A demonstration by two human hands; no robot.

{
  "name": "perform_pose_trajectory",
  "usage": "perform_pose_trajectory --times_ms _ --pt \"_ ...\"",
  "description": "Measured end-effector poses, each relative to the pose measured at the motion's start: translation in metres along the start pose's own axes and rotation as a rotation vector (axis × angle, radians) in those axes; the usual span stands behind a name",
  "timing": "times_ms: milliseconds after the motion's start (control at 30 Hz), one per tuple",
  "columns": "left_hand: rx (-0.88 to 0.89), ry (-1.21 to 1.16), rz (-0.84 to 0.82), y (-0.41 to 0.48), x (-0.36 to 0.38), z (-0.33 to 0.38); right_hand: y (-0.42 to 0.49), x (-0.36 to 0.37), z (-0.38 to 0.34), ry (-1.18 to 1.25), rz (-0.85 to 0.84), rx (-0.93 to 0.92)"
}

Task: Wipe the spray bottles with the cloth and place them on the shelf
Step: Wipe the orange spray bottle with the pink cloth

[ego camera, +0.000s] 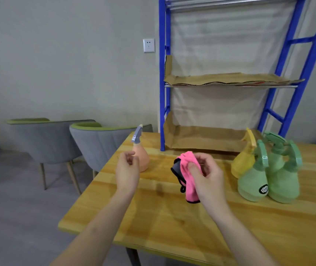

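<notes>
Pink cloth [189, 177] edged black, orange bottle [142, 160] wearing a grey trigger [137, 135], yellow bottle [242, 164], green bottles [253, 185] right, blue shelf [162, 73], grey chairs [99, 143].

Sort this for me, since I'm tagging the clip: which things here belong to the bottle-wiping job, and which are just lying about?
For the job: pink cloth in the right hand; orange spray bottle; yellow spray bottle; green spray bottles; blue shelf.
Just there: grey chairs; wall socket; cardboard lining the shelf.
</notes>
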State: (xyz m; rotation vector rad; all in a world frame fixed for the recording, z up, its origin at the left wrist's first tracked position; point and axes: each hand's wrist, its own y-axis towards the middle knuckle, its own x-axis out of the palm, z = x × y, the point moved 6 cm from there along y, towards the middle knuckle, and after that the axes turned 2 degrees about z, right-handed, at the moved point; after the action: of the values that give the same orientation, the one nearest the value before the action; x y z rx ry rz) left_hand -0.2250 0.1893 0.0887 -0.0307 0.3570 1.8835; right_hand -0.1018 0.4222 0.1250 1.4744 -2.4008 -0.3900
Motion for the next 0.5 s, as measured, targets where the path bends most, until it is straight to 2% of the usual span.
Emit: perform_pose_trajectory --times_ms 233,367,500 --pt "0.033 0.097 -0.008 0.065 -0.001 0.013 0.024 0.016 0.004 -0.012 0.004 0.011" --pt "0.004 0.199 -0.097 0.072 0.019 0.011 0.028 0.016 0.008 -0.014 0.005 0.015" --pt "0.025 0.238 -0.085 0.073 0.024 0.004 0.028 0.008 0.01 -0.037 -0.003 0.001"
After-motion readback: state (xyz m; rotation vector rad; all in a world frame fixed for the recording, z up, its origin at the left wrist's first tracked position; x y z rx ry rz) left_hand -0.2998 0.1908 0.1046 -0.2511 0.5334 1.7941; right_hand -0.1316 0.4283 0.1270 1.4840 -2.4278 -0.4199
